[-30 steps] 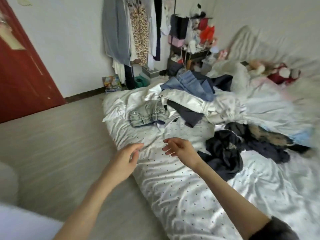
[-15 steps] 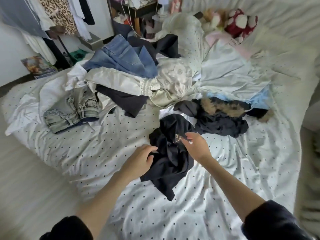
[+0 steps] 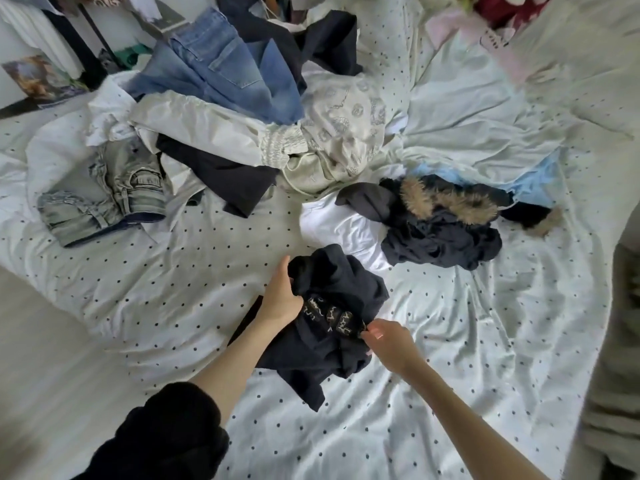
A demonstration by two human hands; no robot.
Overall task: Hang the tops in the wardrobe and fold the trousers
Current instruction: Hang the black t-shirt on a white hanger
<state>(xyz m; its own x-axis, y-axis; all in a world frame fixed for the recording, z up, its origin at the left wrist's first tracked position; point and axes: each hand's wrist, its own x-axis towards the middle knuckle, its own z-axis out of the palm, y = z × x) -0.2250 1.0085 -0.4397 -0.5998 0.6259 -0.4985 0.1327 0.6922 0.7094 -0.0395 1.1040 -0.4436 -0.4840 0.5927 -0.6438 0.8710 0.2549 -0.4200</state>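
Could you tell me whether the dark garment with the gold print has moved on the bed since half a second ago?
Yes. Both hands, left hand and right hand, grip the dark garment, which has been drawn toward the person, away from the fur-trimmed coat.

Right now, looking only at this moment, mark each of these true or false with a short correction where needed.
1. Both hands grip the dark printed garment. True: left hand, right hand.
2. The grey jeans lie neatly folded beside the right hand. False: crumpled, far off to the left.
3. The fur-trimmed dark coat lies beyond the held garment. True.
4. The blue jeans hang on a rail. False: they lie on the pile on the bed.
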